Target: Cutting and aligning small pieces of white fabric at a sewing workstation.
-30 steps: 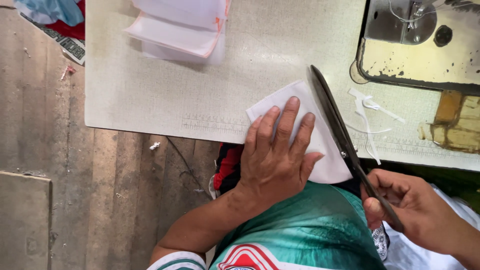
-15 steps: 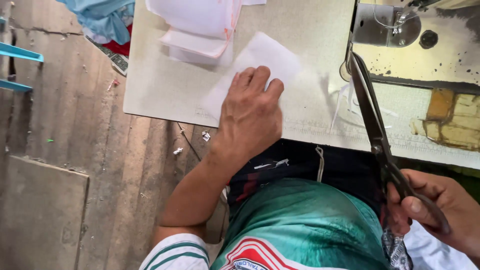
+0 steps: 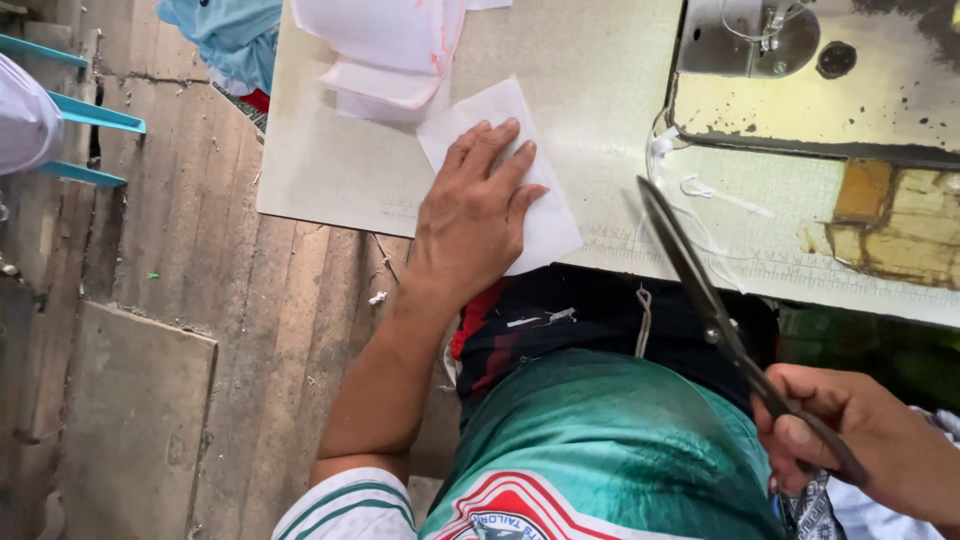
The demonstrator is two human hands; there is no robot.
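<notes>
We're pressing our left hand (image 3: pixel 478 210) flat, fingers spread, on a white fabric piece (image 3: pixel 500 170) near the worktop (image 3: pixel 600 120) front edge — palm down w/ nothing gripped, prob. to keep the thin cloth from sliding. Our right hand (image 3: pixel 880 450) is wrapping closed round the handles of big dark tailor's shears (image 3: pixel 720 320); blades are lying together, tip pointing up twd the worktop edge, well apart from the fabric, held low over our lap, prob. so the point is staying clear of the cloth. Beyond the left hand, a stack of white cut pieces w/ pink edging (image 3: pixel 385 50) is sitting at the far side, just beside the fabric piece. To the right, the sewing machine bed (image 3: pixel 820 90) is taking up the worktop, w/ white scraps & thread (image 3: pixel 700 190) in front of it. Left of the worktop: wooden floor (image 3: pixel 180 300), blue cloth (image 3: pixel 225 30).
</notes>
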